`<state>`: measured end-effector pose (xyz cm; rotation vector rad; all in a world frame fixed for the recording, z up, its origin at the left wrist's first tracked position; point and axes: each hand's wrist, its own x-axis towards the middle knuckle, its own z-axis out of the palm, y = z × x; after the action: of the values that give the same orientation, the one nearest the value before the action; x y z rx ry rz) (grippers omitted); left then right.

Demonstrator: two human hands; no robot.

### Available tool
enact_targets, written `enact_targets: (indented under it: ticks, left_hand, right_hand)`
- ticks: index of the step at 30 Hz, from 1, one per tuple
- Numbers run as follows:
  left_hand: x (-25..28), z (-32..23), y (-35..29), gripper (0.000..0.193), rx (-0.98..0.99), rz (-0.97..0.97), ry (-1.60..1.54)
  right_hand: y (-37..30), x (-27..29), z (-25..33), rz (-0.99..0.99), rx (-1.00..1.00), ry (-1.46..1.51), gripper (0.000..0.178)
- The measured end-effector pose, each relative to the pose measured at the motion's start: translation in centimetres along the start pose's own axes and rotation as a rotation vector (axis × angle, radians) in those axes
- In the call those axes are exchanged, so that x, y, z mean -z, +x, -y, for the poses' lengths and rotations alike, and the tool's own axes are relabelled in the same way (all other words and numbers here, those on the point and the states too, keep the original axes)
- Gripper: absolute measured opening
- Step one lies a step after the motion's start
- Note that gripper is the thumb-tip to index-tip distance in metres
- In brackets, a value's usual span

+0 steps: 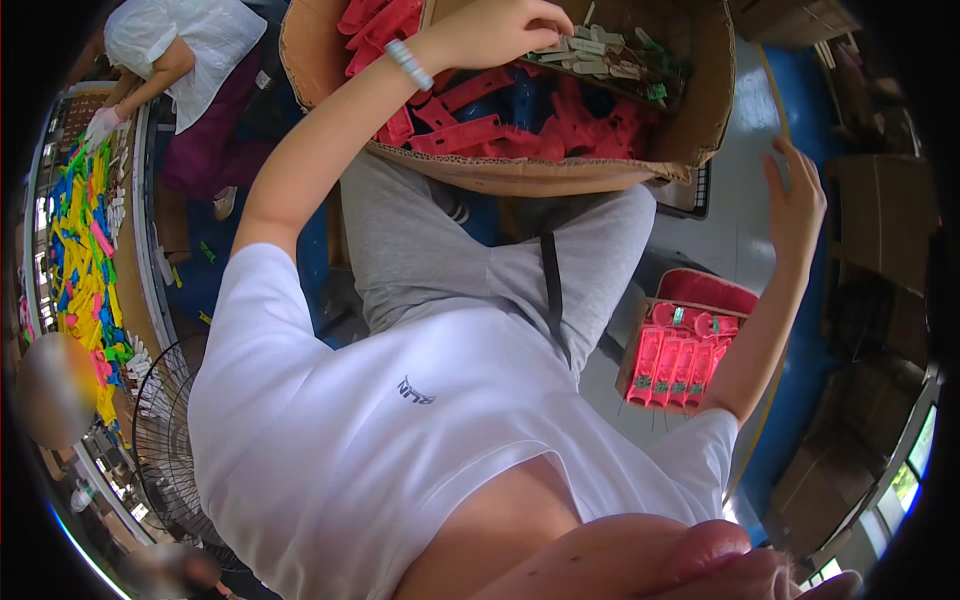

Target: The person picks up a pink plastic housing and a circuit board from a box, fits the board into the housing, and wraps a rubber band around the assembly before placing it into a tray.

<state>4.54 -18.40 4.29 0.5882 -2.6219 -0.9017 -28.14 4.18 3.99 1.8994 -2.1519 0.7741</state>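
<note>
My left hand (507,30), with a pale bracelet on its wrist, reaches over a large cardboard box (480,178) in front of my knees. Its fingers are bent but apart, right beside a heap of small white and green parts (600,55) in a cardboard tray inside the box. I see nothing held in them. Under and around that tray lie many red plastic pieces (460,135). Off to the right, my right hand (797,200) is raised with nothing in it, thumb and fingers apart. Below it, near my right forearm, a small box holds red plastic housings (680,360) in a row, with green bits on them.
A person in a white top (185,60) works at a long table on the left, covered with colourful plastic pieces (88,260). A wire fan guard (165,440) stands close to my left side. Stacked cardboard boxes (880,220) line the right.
</note>
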Motion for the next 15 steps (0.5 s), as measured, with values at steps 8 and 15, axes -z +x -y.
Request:
enact_targets:
  ticks: [8,15]
  left_hand:
    - [-5.7,15.1,7.5,0.027,0.216,0.148,0.453]
    - [-4.1,7.6,2.5,0.031,0.12,0.259,0.165]
  right_hand:
    - [16.8,-16.9,5.7,0.47,0.155,0.076,0.03]
    - [19.2,-32.1,2.2,0.379,-0.239,0.02,0.062]
